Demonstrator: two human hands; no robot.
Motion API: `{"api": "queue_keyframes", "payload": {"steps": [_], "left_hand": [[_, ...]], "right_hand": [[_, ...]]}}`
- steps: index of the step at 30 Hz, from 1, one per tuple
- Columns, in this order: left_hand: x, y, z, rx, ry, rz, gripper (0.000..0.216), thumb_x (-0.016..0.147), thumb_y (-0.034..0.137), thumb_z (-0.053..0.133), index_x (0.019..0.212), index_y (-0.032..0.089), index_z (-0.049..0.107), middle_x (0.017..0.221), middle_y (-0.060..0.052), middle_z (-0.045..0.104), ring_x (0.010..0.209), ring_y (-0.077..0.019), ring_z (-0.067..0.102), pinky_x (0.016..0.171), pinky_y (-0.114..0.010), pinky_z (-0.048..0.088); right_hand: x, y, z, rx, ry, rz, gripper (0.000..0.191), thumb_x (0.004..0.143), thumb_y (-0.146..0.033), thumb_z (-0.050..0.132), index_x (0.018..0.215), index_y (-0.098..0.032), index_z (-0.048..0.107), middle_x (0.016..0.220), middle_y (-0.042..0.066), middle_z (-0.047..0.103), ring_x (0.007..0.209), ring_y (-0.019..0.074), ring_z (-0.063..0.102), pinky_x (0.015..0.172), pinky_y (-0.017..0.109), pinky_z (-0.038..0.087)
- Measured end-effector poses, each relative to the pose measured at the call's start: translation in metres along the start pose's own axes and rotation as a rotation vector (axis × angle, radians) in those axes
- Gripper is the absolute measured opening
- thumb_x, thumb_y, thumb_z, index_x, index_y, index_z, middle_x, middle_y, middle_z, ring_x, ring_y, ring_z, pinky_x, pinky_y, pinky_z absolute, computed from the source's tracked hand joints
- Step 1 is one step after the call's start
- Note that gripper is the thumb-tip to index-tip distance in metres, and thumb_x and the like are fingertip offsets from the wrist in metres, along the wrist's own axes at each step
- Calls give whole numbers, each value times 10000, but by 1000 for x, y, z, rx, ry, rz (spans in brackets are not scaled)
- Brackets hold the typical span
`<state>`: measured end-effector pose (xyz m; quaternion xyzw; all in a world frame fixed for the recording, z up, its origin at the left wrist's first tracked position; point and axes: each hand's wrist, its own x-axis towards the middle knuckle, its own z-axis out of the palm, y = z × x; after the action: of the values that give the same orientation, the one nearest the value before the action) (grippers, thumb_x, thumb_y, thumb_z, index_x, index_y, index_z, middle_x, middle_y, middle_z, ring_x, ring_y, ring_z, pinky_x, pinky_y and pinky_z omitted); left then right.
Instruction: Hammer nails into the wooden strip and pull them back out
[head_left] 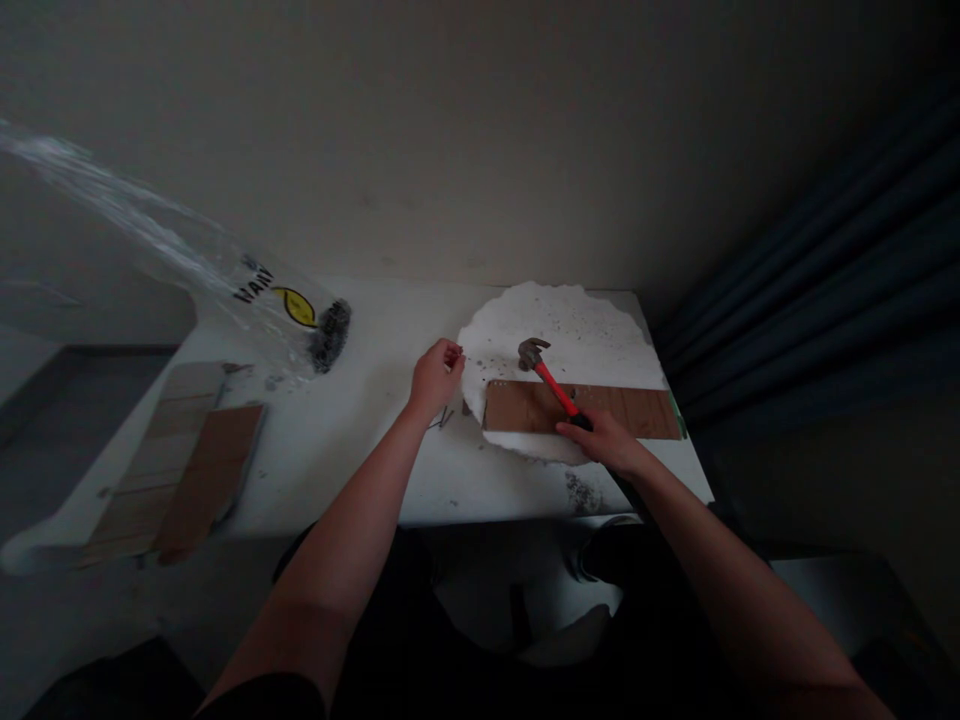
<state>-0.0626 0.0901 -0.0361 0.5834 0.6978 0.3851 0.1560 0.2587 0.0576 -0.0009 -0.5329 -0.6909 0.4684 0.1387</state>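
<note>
My right hand (604,440) is wrapped round the handle of a claw hammer (555,385) with a red and black grip. Its metal head points away from me, above the white round-edged sheet (517,325). Under the hammer a brown wooden board (630,410) lies across that sheet. At the sheet's left edge my left hand (437,378) is closed in a pinch; whatever is between the fingertips is too small to make out. Several thin dark nails (442,418) seem to lie on the table just below this hand.
Two more boards, one pale (161,440) and one brown (210,480), lie at the white table's (337,460) left end. Behind them is a clear plastic bag (262,310) with a yellow print and dark bits inside. A dark curtain (825,230) hangs at the right.
</note>
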Motion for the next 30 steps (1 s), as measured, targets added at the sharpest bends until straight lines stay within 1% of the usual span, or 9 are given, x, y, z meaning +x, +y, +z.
{"api": "queue_keyframes", "payload": {"steps": [3,7,13,17,22,26,30], "left_hand": [[-3,3,6,-92,-34,45,163,862,286,569,997,196,592,937,-48,680,804,-151,625,716,-269,499],[-6,3,11,-102,-96,62,180,872,268,557,1029,195,607,945,-47,679,830,-155,626,750,-277,505],[-7,5,13,-204,-103,116,269,864,227,581,1132,209,591,873,-13,655,761,-127,611,694,-247,494],[-11,14,19,-299,-93,166,228,858,225,610,1085,211,604,862,-10,655,767,-120,623,655,-225,484],[-20,29,29,-344,-130,234,154,881,254,602,1026,205,617,903,-18,683,824,-129,647,706,-237,503],[-25,33,32,-332,-179,247,145,890,255,586,1022,202,614,906,-18,687,806,-130,651,704,-241,512],[-27,33,32,-343,-186,237,163,893,254,582,1044,200,606,913,-24,687,808,-134,652,711,-248,516]], "right_hand": [[-1,-2,-1,16,-7,8,429,807,-597,610,806,-168,595,582,-49,436,521,99,386,479,245,269],[-2,-6,-2,26,-19,6,402,816,-571,607,819,-169,597,568,-57,418,513,98,373,481,247,259],[-1,-5,-1,20,-28,15,404,817,-577,600,777,-175,576,553,-54,417,506,99,377,478,252,250],[0,-2,0,46,-22,7,397,818,-572,604,790,-177,577,546,-53,415,501,102,376,473,258,244],[1,-1,1,65,-14,16,390,823,-570,598,761,-186,559,559,-34,453,502,108,391,467,261,257],[1,-2,2,97,-15,0,376,839,-557,584,782,-185,572,568,-29,466,505,112,404,468,261,274],[1,-3,2,117,-20,-1,373,846,-550,576,784,-182,579,563,-36,444,498,107,386,467,261,267]]}}
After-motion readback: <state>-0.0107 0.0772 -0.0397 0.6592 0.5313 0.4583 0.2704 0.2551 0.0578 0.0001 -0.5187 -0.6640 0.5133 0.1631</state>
